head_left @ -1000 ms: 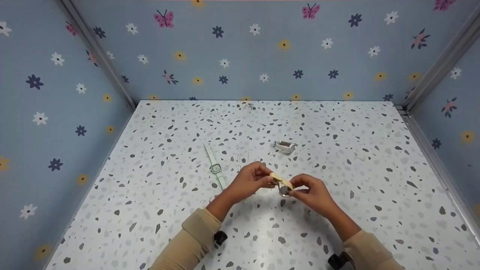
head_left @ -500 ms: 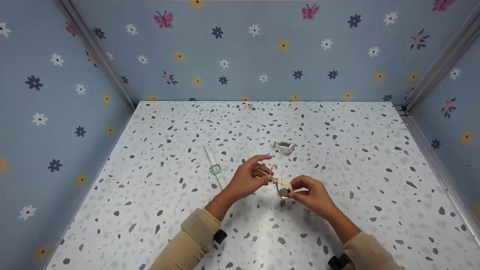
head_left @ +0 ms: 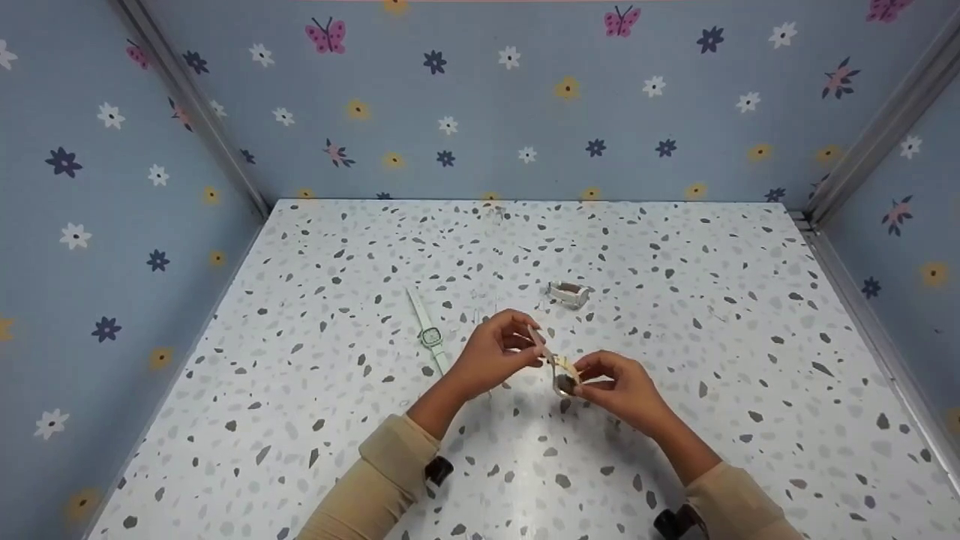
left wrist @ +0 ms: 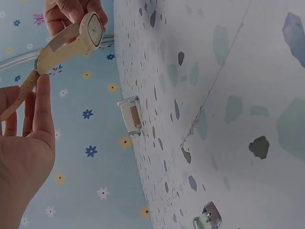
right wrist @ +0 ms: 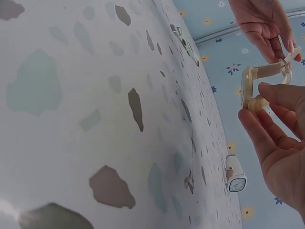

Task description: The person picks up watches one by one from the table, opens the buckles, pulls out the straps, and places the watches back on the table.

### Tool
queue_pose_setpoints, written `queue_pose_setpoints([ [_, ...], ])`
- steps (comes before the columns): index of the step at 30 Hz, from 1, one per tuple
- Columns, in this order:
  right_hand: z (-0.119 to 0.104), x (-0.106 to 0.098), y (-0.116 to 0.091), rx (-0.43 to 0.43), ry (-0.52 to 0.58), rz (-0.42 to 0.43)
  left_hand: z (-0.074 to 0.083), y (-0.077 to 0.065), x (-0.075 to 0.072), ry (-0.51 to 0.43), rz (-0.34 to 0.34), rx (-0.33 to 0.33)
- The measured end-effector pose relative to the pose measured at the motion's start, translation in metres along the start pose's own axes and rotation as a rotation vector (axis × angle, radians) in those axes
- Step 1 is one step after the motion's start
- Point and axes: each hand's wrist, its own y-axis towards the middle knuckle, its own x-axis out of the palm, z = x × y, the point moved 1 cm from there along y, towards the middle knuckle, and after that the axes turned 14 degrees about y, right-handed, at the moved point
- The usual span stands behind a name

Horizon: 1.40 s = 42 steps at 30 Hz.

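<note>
A cream wristwatch (head_left: 566,366) is held above the table between both hands, its strap looped through the buckle. My left hand (head_left: 495,356) pinches the free end of the strap, which has a row of holes, as the left wrist view shows. At the case end, my right hand (head_left: 622,388) grips the watch with thumb and fingers. The dial (left wrist: 94,30) faces away from the strap loop in the left wrist view. Seen from the right wrist, the buckle (right wrist: 287,64) sits near the left fingertips, and its prong is too small to make out.
On the speckled white table (head_left: 712,420), a mint-green watch (head_left: 430,337) lies stretched out left of the hands. Beyond them stands a white watch (head_left: 570,294) with its strap closed in a loop. Flowered blue panels (head_left: 495,105) bound the table at the back and sides.
My left fingers have shifted their hold along the strap: the index finger lifted off, then came back to pinch the strap end, now sticking out. The right hand has stayed nearly still.
</note>
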Motion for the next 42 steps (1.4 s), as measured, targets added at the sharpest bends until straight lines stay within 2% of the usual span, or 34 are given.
queue_pose_setpoints([
  [5, -0.019, 0.007, 0.001, -0.039, -0.004, 0.013, 0.008, -0.001, 0.001, 0.058, 0.017, 0.017],
  [10, -0.014, 0.008, 0.009, -0.081, -0.039, 0.035, 0.01, -0.001, 0.004, 0.138, 0.031, 0.032],
  [13, -0.014, 0.011, 0.011, -0.132, -0.088, 0.019, 0.01, -0.001, 0.005, 0.152, 0.041, 0.039],
  [17, -0.015, 0.014, 0.013, -0.192, -0.142, 0.005, 0.01, 0.0, 0.006, 0.12, 0.051, 0.046],
  [21, -0.015, 0.014, 0.013, -0.199, -0.165, 0.014, 0.009, -0.001, 0.005, 0.094, 0.052, 0.041],
  [27, -0.015, 0.014, 0.013, -0.174, -0.133, 0.007, 0.007, -0.003, 0.004, 0.046, 0.053, 0.019],
  [42, -0.014, 0.018, 0.016, -0.101, -0.056, 0.057, 0.001, -0.001, 0.009, -0.095, 0.098, -0.013],
])
